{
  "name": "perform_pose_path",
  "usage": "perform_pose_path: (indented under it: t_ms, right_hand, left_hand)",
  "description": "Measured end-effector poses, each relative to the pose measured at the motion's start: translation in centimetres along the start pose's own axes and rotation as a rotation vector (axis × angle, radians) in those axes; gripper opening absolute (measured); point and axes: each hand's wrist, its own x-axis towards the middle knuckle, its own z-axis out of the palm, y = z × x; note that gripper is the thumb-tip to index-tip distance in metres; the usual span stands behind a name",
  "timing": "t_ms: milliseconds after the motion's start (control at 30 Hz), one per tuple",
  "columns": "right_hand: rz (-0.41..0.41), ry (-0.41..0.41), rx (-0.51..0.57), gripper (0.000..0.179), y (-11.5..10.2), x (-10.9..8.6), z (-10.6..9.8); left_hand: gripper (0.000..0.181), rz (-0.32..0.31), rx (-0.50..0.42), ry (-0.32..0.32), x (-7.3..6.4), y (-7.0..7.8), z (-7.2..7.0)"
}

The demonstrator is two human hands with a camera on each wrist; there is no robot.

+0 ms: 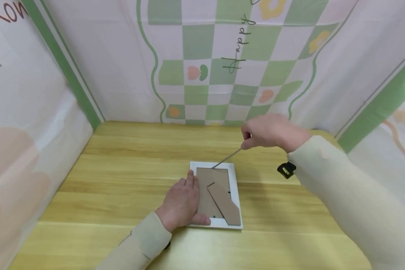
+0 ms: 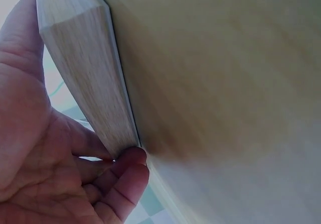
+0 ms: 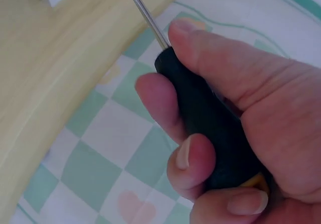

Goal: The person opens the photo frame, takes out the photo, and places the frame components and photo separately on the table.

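A white picture frame (image 1: pixel 234 187) lies face down on the wooden table, its brown backing board (image 1: pixel 204 178) and angled easel leg (image 1: pixel 227 208) facing up. Along its left side my left hand (image 1: pixel 182 202) grips it, the thumb across the bottom border. In the left wrist view, curled fingertips (image 2: pixel 128 184) touch the edge of the frame (image 2: pixel 85 68). My right hand (image 1: pixel 271 131), raised beyond the frame's upper right, holds a screwdriver (image 3: pixel 200 113) by its dark handle. The metal shaft (image 1: pixel 227 158) slants down, its tip at the backing's top edge.
The wooden table (image 1: pixel 128 157) extends around the frame. Behind it hangs a checked green and white cloth (image 1: pixel 222 75), with pale printed cloths on the left (image 1: pixel 27 131) and right. Small black tabs sit along the backing's edges. Each wrist wears a black device.
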Motion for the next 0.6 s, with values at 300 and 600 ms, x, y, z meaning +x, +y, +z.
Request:
perform_pose_path:
  t_ms: [300, 600]
  right_hand:
    - [-0.054, -0.114, 0.090, 0.024, 1.4, 2.2, -1.0]
    - [-0.046, 0.011, 0.150, 0.021, 1.4, -0.8, 0.9]
  left_hand:
    - [0.133, 0.013, 0.044, 0.026, -0.2, -0.1, -0.1]
    - [0.130, 0.016, 0.041, 0.061, -0.4, 0.4, -0.5]
